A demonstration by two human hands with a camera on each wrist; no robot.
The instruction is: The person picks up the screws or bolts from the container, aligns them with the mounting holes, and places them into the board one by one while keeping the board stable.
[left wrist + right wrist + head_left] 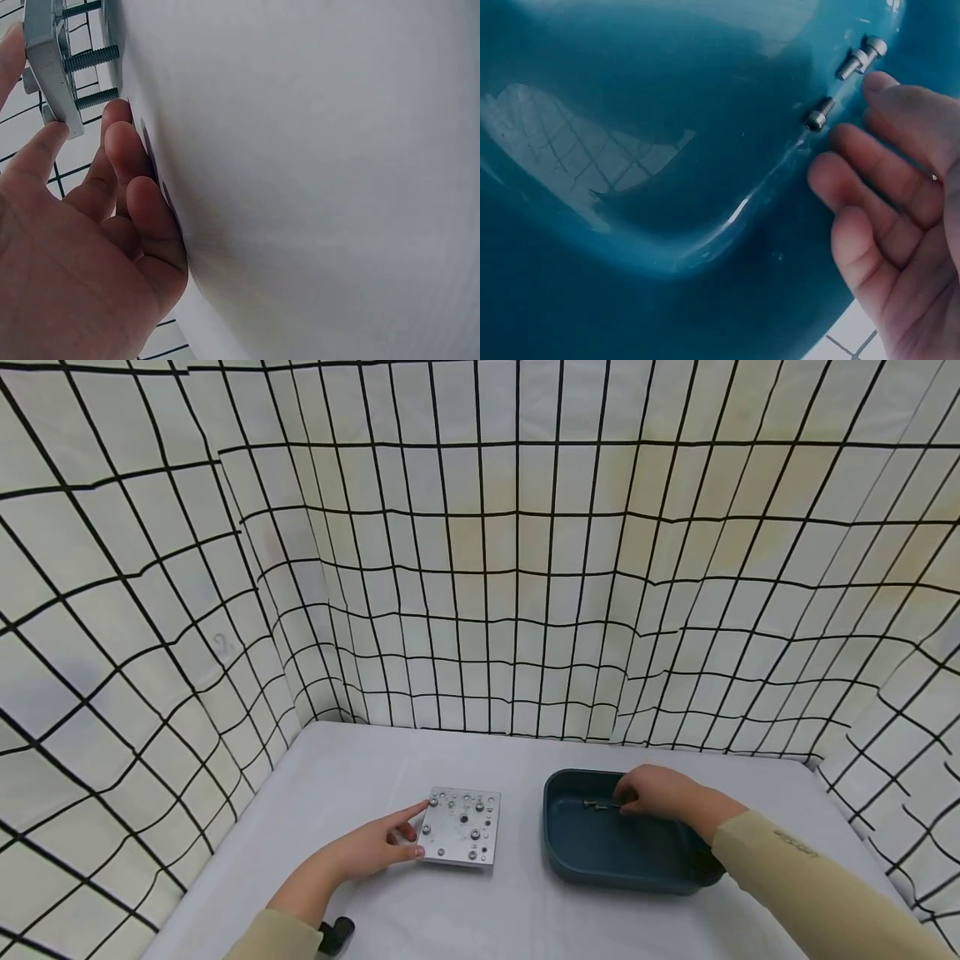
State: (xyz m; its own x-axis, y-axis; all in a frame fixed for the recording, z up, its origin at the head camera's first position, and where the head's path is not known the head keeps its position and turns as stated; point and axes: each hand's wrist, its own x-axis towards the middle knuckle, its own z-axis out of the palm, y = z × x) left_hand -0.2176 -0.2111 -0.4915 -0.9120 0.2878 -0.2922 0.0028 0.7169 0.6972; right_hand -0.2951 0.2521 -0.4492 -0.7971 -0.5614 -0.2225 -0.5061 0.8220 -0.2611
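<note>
A square metal plate (461,826) with several screws in it lies on the white table (360,777). My left hand (415,832) rests beside it, index finger and thumb touching its left edge. The left wrist view shows the plate (46,60) standing off the table on threaded screws (94,56), with my thumb (34,154) against its corner. A dark blue tray (570,852) sits to the right. My right hand (626,800) reaches into it, relaxed fingers (840,176) just short of three loose screws (819,114) and holding nothing.
White cloth walls with a black grid (480,568) close in the table on the left, back and right. A small black object (335,935) lies at the front edge near my left sleeve. Bare table surface lies behind the plate and tray.
</note>
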